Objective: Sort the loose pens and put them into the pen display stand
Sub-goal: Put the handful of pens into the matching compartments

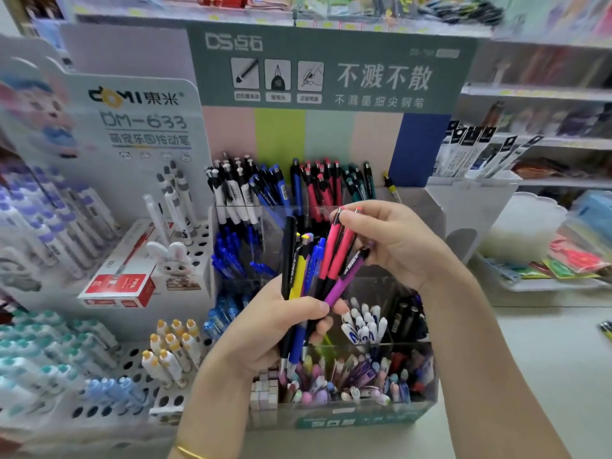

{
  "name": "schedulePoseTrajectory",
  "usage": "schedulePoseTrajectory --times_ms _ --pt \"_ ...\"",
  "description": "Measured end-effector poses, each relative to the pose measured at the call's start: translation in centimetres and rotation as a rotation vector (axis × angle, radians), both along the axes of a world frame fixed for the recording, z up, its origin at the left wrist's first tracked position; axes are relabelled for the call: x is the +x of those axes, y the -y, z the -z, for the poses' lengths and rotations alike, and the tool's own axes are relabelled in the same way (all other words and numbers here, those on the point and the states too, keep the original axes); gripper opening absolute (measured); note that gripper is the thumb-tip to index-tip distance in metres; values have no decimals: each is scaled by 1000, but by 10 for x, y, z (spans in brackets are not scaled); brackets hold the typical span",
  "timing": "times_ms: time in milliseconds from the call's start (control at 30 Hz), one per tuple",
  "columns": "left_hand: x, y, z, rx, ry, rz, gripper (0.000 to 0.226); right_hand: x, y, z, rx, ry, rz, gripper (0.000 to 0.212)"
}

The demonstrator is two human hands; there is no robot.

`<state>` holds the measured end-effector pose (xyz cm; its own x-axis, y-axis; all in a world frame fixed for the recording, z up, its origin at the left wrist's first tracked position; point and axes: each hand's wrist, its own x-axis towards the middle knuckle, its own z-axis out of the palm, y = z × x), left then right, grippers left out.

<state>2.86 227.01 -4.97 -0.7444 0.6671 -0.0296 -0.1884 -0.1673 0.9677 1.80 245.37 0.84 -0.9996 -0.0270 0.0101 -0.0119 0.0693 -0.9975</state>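
My left hand (pixel 265 329) grips a bunch of loose pens (pixel 309 273) fanned upward: black, yellow, blue, two pink-red and a purple one. My right hand (pixel 394 241) pinches the tops of the two pink-red pens (pixel 337 246), with the purple pen (pixel 347 276) lying against its fingers. Both hands hover in front of the clear tiered pen display stand (pixel 430 405). Its back row holds white, blue, red and green pens (pixel 288 183) sorted by colour. Lower tiers hold blue pens, white-capped pens and mixed pastel pens.
A white perforated stand (pixel 135 385) on the left carries white pens with coloured caps, a red box (pixel 119 286) and a rabbit figure (pixel 175 263). A white holder with packaged refills (pixel 477 154) stands at the right. Shelves with goods lie behind.
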Motion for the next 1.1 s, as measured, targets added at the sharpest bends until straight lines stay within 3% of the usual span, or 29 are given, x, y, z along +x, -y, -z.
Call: schedulePoseTrajectory --times_ms 133,267,367,467,533,733,833,1100 --pt "-2 0 1 -6 12 -3 35 -1 2 1 33 -51 -21 11" --pt "-6 5 2 25 34 -84 34 -8 -11 -18 -116 -338 311 6" --pt "-8 5 1 42 15 -118 32 -18 -7 -24 145 -589 530 6" --pt "-7 3 1 57 15 -119 34 -29 5 -22 448 -779 589 6" --pt "-6 2 1 71 28 -112 37 -34 9 -25 538 -852 593 10" --pt "-7 2 -1 105 64 -96 51 -52 19 -28 824 -708 491 22" --pt "-6 2 -3 122 72 -111 40 -56 25 -32 878 -760 517 35" --pt "-3 3 -5 169 69 -149 31 -83 20 -15 1355 -687 521 18"
